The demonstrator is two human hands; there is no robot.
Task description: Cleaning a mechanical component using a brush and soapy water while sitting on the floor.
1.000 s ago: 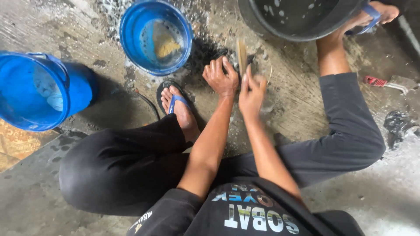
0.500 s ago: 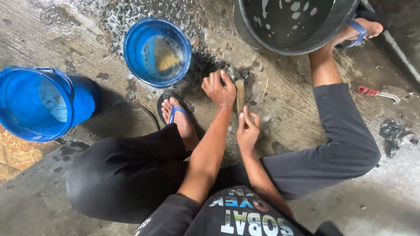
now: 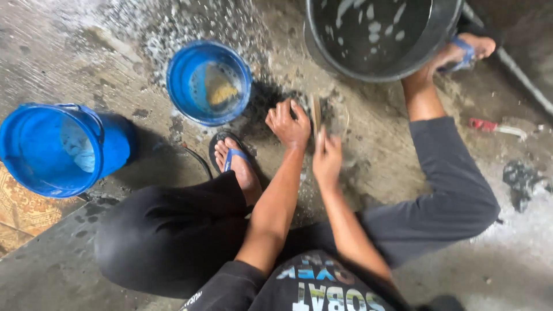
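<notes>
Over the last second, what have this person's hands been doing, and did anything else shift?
The right hand has slid back toward the body along the wooden stick, which it was gripping higher up. The left hand stays pressed on the dark wet patch of floor. Both blue buckets and the big grey tub stayed put.

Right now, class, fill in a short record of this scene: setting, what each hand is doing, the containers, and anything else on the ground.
Setting: wet, gritty concrete floor; the person squats, seen from above.
Left hand: pressed on a dark wet patch of floor.
Right hand: gripping a thin wooden stick, tip toward the floor.
Containers: small blue bucket with water; larger blue bucket tipped on its side; big dark basin with soapy water.
Feet: in blue-strapped sandals.
Other: red-handled tool at the right.
</notes>
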